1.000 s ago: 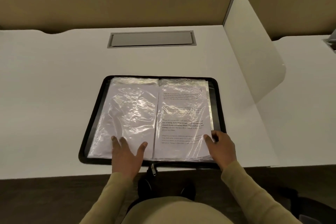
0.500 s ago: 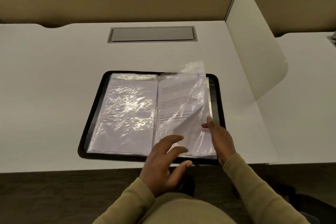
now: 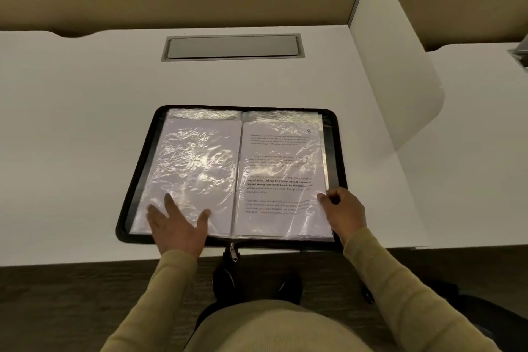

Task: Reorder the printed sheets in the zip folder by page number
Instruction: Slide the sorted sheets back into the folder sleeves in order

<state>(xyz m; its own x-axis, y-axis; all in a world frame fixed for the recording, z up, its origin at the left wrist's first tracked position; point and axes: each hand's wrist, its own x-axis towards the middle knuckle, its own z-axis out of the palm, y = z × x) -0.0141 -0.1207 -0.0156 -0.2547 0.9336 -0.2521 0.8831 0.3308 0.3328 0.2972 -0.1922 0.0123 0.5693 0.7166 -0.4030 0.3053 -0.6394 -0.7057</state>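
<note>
Sleeve (image 3: 194, 168) flipped left; right hand (image 3: 344, 208) pinches pg 8 (image 3: 280, 168)

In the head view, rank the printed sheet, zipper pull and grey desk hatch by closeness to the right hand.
1. printed sheet, right page, its edge pinched by the right hand.
2. zipper pull, at the folder's near edge, leftward.
3. grey desk hatch, far back, beyond the folder.
</note>
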